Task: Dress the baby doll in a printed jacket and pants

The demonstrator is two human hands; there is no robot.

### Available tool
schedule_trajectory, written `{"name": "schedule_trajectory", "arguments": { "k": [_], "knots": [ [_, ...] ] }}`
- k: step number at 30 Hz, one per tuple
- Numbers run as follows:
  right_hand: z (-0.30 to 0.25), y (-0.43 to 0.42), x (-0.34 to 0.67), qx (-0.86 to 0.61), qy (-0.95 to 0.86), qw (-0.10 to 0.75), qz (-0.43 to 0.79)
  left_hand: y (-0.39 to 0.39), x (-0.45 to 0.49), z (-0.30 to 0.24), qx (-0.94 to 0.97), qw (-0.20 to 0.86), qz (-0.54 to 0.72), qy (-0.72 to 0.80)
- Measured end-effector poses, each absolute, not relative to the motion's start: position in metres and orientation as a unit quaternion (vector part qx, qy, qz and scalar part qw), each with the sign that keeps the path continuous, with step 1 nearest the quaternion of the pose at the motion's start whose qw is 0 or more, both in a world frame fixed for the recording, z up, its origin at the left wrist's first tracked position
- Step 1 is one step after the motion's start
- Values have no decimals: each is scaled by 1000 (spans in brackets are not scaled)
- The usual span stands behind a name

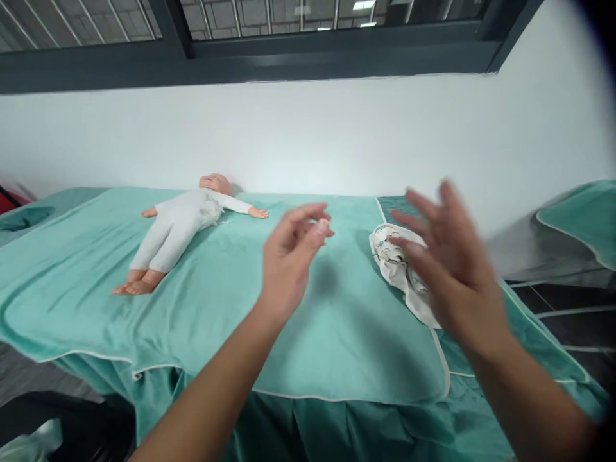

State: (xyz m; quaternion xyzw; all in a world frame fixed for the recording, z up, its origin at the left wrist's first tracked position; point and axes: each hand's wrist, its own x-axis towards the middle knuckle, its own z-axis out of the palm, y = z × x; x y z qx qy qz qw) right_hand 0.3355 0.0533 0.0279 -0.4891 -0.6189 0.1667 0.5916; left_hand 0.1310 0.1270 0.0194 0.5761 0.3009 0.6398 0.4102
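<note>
My left hand (293,256) is raised over the middle of the green bed cover (346,346), its fingers loosely curled and the thumb close to them, with nothing visible in it. Further right, my right hand (452,269) hangs in the air, slightly blurred, fingers spread and holding nothing. Behind and below it lies a crumpled white printed cloth (392,256), partly hidden by that hand. On the left of the bed a baby doll (180,221) in a white suit lies on its back, arms stretched out and head toward the wall. Neither hand touches it.
A white wall (308,135) and a dark window frame (337,61) run behind the bed. A green cushion or folded cloth (584,221) is at the right, above a dark floor with metal bars. At bottom left sits a black bag-like thing (86,420).
</note>
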Motion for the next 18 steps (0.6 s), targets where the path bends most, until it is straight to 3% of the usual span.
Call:
{"name": "schedule_trajectory", "arguments": {
  "k": [2,4,5,11,13,18],
  "knots": [
    [-7,80,347,-520,-609,576,165,143,142,-15,602,453,545,368],
    [-46,104,364,-615,-601,504,74,158,154,-51,615,453,470,443],
    [-63,112,372,-656,-610,445,13,165,160,-66,644,424,444,457],
    [-101,131,391,-752,-562,335,-84,181,181,-89,771,279,345,456],
    [-98,131,390,-754,-544,364,-41,182,182,-86,767,275,352,461],
    [-71,127,371,-632,-487,567,205,179,179,-83,740,342,380,438]
  ]
}}
